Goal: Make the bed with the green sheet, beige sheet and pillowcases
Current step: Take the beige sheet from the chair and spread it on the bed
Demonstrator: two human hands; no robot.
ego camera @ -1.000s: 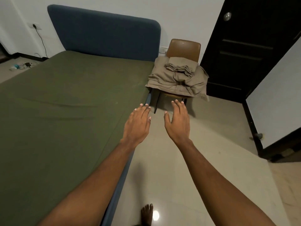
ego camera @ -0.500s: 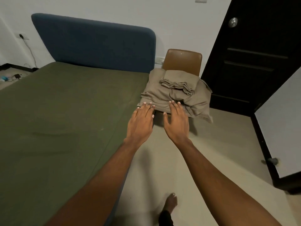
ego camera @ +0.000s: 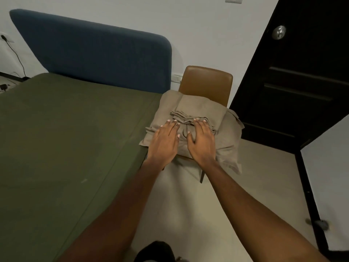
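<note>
Bed: green sheet (ego camera: 66, 148) spread flat over the mattress, reaching the bed's right edge and running up to the blue padded headboard (ego camera: 94, 53).
Chair: brown chair (ego camera: 207, 82) just beside the bed's right edge, near its head corner, with its back toward the wall.
Beige sheet: loosely folded pile (ego camera: 226, 146) covering the chair seat, drooping over the seat's front and right edges, with its left corner lapping onto the bed's right edge.
Pillowcases: folded pillowcases (ego camera: 200, 108) on top of the pile, toward the seat's back edge, layered hems facing the viewer.
Open room: pale floor (ego camera: 255, 186) running from the bed's right edge across to the dark door (ego camera: 302, 72).
Arms: two bare forearms reaching forward, nearly parallel, the left one passing over the bed's right edge.
Left hand: left hand (ego camera: 164, 142) palm down on the pile's front left part, fingertips at the pillowcase hems.
Right hand: right hand (ego camera: 203, 142) palm down beside it, thumb spread wide, fingertips touching the same hems.
Fingers: straight and released on both hands, grasping nothing.
Door hardware: round metal knob (ego camera: 279, 32) near the door's upper edge.
</note>
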